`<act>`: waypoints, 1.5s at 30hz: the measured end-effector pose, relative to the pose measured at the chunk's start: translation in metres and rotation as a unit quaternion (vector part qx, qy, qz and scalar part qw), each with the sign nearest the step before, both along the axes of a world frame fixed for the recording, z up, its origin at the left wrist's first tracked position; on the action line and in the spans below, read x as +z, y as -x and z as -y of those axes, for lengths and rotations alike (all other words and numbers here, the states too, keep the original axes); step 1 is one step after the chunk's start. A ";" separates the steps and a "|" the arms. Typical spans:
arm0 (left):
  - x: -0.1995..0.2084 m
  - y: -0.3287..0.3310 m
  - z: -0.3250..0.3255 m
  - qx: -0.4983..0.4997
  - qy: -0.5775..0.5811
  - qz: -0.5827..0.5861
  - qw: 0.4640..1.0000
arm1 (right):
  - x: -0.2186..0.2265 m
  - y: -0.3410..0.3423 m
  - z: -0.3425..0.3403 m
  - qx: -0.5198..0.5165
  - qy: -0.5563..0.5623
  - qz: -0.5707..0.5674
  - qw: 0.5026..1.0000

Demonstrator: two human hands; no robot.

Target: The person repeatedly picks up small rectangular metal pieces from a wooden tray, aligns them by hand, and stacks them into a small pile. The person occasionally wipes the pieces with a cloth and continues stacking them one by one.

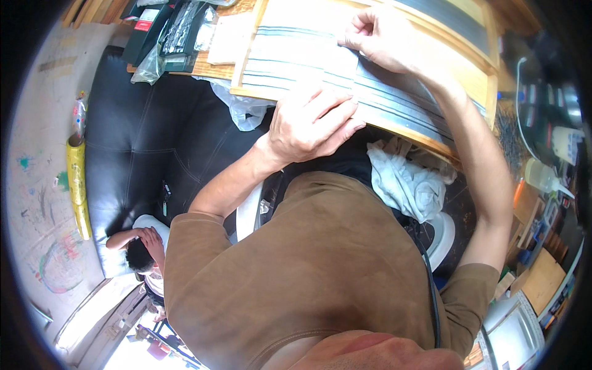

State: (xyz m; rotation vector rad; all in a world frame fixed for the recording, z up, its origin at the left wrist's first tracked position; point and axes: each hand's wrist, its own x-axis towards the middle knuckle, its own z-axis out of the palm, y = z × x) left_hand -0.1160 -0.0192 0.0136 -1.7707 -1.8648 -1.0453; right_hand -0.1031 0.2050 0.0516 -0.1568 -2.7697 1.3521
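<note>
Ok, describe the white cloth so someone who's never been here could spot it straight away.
Find the big wooden tray at the top of the picture. Below its lower edge, towards the right, the cloth lies next to the brown shirt. It's soft and crumpled, unlike the smooth, curved white chair arm just below it.
</note>
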 end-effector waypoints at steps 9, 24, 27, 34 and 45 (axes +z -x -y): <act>0.034 0.028 -0.012 0.047 -0.052 0.438 0.896 | 0.065 -0.029 0.018 0.013 0.220 0.062 0.973; 0.099 -0.006 -0.005 -0.026 0.095 0.636 0.765 | 0.042 -0.166 0.047 0.044 -0.011 -0.257 0.965; 0.089 -0.046 -0.014 -0.100 0.245 0.731 0.629 | 0.013 -0.224 0.076 0.020 0.117 -0.213 0.970; -0.013 -0.100 -0.043 -0.099 0.297 0.843 0.438 | -0.075 -0.296 0.111 -0.173 0.308 -0.108 0.929; -0.013 -0.082 -0.066 -0.095 0.321 0.827 0.452 | -0.095 -0.281 0.102 -0.275 0.303 -0.149 0.900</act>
